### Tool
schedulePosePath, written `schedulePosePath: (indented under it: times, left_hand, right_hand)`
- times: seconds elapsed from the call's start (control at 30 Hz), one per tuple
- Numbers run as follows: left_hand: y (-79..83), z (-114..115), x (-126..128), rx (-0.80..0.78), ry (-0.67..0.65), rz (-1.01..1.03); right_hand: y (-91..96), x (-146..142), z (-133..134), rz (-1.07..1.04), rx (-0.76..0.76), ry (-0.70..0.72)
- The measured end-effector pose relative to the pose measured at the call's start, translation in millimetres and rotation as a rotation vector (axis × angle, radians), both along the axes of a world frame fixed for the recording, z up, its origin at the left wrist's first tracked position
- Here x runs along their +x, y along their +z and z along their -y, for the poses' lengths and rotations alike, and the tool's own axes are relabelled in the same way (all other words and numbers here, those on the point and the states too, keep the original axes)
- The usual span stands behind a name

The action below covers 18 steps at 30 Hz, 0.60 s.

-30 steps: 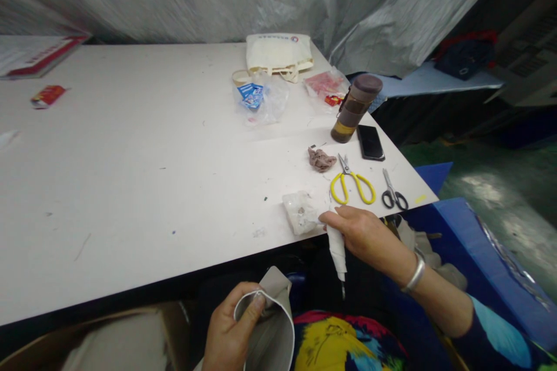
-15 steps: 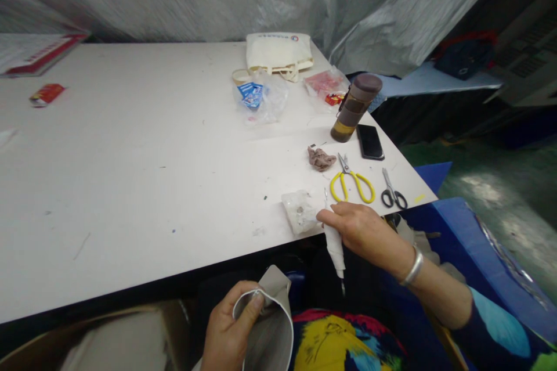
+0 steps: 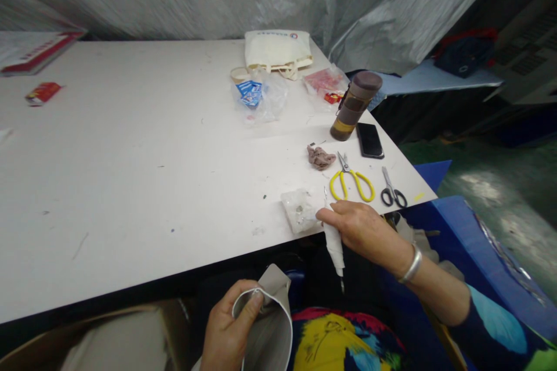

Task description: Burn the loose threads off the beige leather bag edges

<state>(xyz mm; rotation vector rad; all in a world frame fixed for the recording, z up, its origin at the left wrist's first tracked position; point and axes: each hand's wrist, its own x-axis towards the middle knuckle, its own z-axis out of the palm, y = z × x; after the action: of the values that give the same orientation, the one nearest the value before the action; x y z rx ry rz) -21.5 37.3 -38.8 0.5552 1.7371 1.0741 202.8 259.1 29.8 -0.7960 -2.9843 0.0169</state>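
Note:
My left hand (image 3: 232, 321) grips the rim of a grey-beige sheet piece (image 3: 272, 330), curled into an open loop below the table edge. The thumb presses on a small spot inside the rim. My right hand (image 3: 363, 231) is closed around a slim tool wrapped in white (image 3: 333, 246), with a thin metal tip at each end. It hangs at the table's front edge, lower end pointing down. Right beside its fingertips lies a small clear plastic packet (image 3: 298, 211) with little pieces in it; whether the fingers touch it I cannot tell.
Yellow-handled scissors (image 3: 352, 179), black-handled scissors (image 3: 393, 192), a crumpled brown cloth (image 3: 321, 158), a phone (image 3: 369, 140) and a drink bottle (image 3: 354, 107) lie or stand at the table's right. Plastic bags (image 3: 265, 98) and a cream tote bag (image 3: 278, 50) sit farther back. A box (image 3: 174, 324) is lower left.
The view has shifted very slightly. Both hands keep their holds, and nothing has been taken up or let go.

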Motion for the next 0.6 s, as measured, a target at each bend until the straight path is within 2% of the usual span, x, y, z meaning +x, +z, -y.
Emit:
schedulePosePath:
  times: [0.1, 0.17, 0.27, 0.33, 0.47, 0.6]
  left_hand:
    - [0.5, -1, 1, 0.001, 0.015, 0.007]
    - [0.5, -1, 2, 0.012, 0.022, -0.002]
    - [0.2, -2, 2, 0.02, 0.014, -0.003]
    - [0.0, -1, 2, 0.018, 0.013, 0.007]
    - [-0.3, 0, 1, 0.011, 0.015, 0.018]
    - [-1.3, -1, 0, 0.003, 0.01, 0.0]
  right_hand:
    - [-6.4, 4, -3, -0.025, -0.061, -0.023]
    - [-15.4, 9, -6, -0.117, -0.181, -0.038]
    - [-34.9, 17, -12, -0.401, -0.416, -0.069]
    - [-49.1, 19, -15, -0.598, -0.518, -0.119]
    - [-75.2, 12, -20, -0.859, -0.563, -0.251]
    - [-97.8, -3, -24, -0.954, -0.597, -0.284]
